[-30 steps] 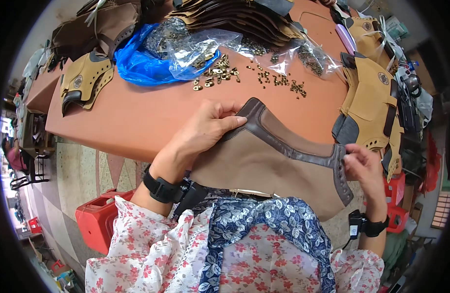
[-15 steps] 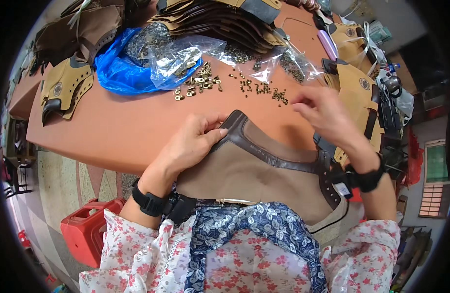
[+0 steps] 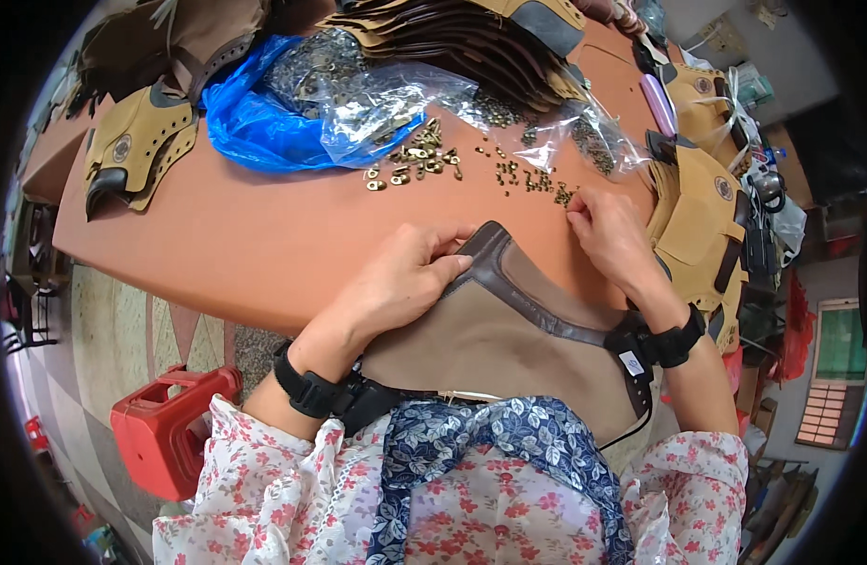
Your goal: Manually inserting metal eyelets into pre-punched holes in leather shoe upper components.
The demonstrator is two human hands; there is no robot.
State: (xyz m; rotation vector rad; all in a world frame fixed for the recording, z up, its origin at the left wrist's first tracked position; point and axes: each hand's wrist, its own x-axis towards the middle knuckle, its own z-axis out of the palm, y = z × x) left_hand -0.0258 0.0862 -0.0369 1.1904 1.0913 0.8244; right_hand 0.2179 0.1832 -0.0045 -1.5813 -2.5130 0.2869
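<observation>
A taupe boot upper (image 3: 490, 348) with dark brown trim lies across my lap and against the table edge. Its top corner is pinched between the thumb and fingers of my left hand (image 3: 405, 278). Beyond it, my right hand (image 3: 610, 235) is at the table with its fingertips drawn together at the near end of a scatter of small brass eyelets (image 3: 528, 179). Whatever those fingertips hold, if anything, is too small to make out. Left of the eyelets lies a loose group of larger brass lace hooks (image 3: 419, 162).
A blue plastic bag (image 3: 236, 132) and clear bags (image 3: 372, 104) of metal parts lie farther back. Behind them rises a stack of dark leather pieces (image 3: 462, 52). Tan uppers lie at left (image 3: 137, 141) and right (image 3: 697, 217). A red stool (image 3: 156, 433) stands on the floor at left.
My right hand has come down to the eyelets, its fingers now pressed together beside them. My left hand keeps its hold on the upper. The whole view has shifted slightly.
</observation>
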